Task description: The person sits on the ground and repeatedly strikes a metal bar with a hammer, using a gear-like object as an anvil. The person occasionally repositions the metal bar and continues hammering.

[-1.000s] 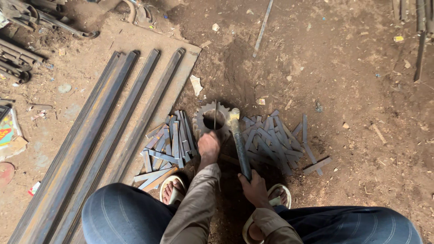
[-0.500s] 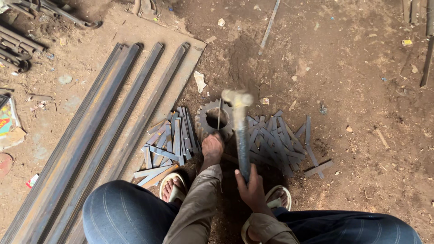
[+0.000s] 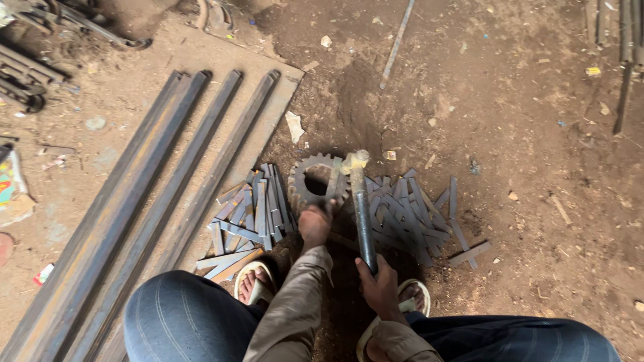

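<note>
Fingers of the right hand (image 3: 380, 288) wrap the lower end of a hammer (image 3: 361, 214) handle, and the left hand (image 3: 315, 222) pinches a flat metal strip (image 3: 333, 188) upright across a toothed gear ring (image 3: 315, 184) on the dirt floor (image 3: 523, 134). Judging by the head resting at the strip's top, a blow is landing — the strip wants holding steady for the next swing. Heaps of cut strips (image 3: 251, 214) flank the ring; long steel bars (image 3: 161, 201) lie further left.
</note>
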